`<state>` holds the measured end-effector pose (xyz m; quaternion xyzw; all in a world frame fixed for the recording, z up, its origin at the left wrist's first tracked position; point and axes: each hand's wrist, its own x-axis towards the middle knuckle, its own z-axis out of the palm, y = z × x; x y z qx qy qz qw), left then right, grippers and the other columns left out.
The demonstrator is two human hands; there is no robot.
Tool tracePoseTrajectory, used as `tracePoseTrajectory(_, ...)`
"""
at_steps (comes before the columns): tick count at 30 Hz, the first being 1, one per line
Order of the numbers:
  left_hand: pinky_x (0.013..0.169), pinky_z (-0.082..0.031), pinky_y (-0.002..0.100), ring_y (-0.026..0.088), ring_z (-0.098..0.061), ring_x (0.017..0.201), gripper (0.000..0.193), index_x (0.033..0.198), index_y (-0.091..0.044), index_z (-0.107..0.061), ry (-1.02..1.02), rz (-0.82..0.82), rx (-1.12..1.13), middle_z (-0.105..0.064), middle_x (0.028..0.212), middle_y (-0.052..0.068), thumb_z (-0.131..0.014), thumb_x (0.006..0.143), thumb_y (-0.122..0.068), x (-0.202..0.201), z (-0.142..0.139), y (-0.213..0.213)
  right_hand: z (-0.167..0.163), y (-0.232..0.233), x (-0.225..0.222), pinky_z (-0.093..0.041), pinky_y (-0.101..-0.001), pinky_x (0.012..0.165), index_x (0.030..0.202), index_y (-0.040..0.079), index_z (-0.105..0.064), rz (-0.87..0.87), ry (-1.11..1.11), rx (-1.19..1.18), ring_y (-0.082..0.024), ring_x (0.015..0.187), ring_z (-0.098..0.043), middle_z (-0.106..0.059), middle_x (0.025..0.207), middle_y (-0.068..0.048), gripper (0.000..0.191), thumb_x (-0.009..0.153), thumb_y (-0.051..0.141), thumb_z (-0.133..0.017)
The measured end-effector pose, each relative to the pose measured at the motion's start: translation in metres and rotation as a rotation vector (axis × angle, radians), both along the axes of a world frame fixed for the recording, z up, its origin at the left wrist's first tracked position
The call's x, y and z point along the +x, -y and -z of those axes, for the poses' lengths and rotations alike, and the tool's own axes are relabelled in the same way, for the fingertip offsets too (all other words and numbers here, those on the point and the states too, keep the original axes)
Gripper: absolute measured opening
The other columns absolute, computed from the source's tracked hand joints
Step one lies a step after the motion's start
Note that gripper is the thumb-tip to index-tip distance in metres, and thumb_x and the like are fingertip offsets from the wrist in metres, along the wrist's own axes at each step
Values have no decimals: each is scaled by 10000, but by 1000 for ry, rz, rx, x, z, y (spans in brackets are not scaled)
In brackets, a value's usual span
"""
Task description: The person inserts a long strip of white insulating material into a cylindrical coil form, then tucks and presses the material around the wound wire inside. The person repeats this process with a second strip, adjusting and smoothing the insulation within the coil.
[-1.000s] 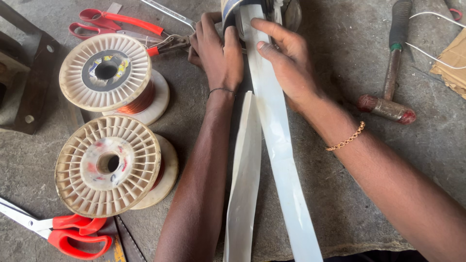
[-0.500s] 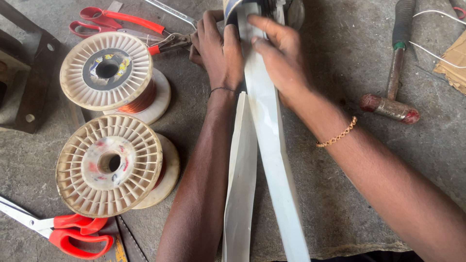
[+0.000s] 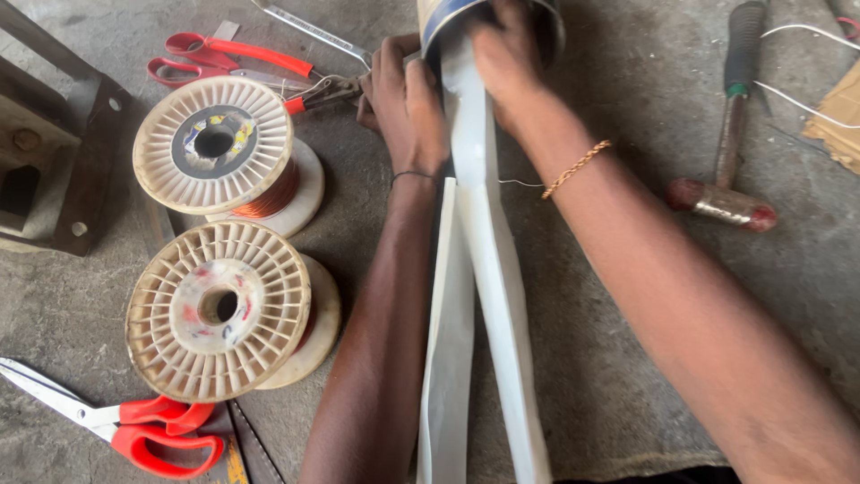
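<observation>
Rough grey concrete floor (image 3: 627,296); both hands' fingers clenched on white strip (image 3: 488,260) at cylinder (image 3: 448,18).

Two hands: left hand (image 3: 408,103), right hand (image 3: 506,54). Two white strips (image 3: 484,269). Two plastic wire spools: upper spool (image 3: 215,143), lower spool (image 3: 219,309). Two red-handled scissors: top pair (image 3: 224,58), bottom pair (image 3: 134,426). One hammer (image 3: 730,134). One metal cylinder (image 3: 448,18). One metal bracket (image 3: 54,152).

Left of the left hand (image 3: 408,108), passage is blocked by 2 wire spools (image 3: 215,152) (image 3: 219,309) and red-handled pliers (image 3: 246,54). Right of the right hand (image 3: 506,54), open floor (image 3: 627,116) is left up to the hammer (image 3: 730,134).
</observation>
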<state>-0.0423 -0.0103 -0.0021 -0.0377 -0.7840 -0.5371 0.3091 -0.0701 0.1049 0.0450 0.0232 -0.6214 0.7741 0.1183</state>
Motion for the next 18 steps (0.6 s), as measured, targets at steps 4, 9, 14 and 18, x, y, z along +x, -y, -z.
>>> tracePoseTrajectory(4,1052,-462,446,300,-638,1158,457,1235,-62,-632,2,119,123,-675,1214,134,-378,1018,-374,19,-23,4,-10,-10,35,-438,-434,1030,1557,91,-409,9,73,167,-278,1283,-526,-523,1465,-176,698,976,327,-716)
tracePoseTrajectory(9,945,-539,443,297,-672,1107,696,1371,-21,-509,444,375,55,-668,1232,219,-294,1041,-595,106,-68,40,-13,-19,147,-283,-523,1180,1669,114,-252,-95,99,561,-296,1539,-275,-272,1694,-173,889,983,502,-662)
tracePoseTrajectory(14,871,-586,447,354,-734,997,756,1503,-57,-412,865,310,-230,-671,1145,293,-535,981,-590,219,-106,55,-36,-41,228,-489,-499,1035,1576,99,-358,-86,90,594,-250,1361,-556,-438,1595,-149,795,939,514,-588)
tracePoseTrajectory(18,607,-607,358,262,-762,662,612,1307,54,-517,522,397,-236,-792,843,140,-682,920,-390,261,-125,51,-48,-51,267,-576,-407,1059,1488,20,-449,-64,-145,559,-236,1313,-574,-521,1515,-196,539,1057,316,-580)
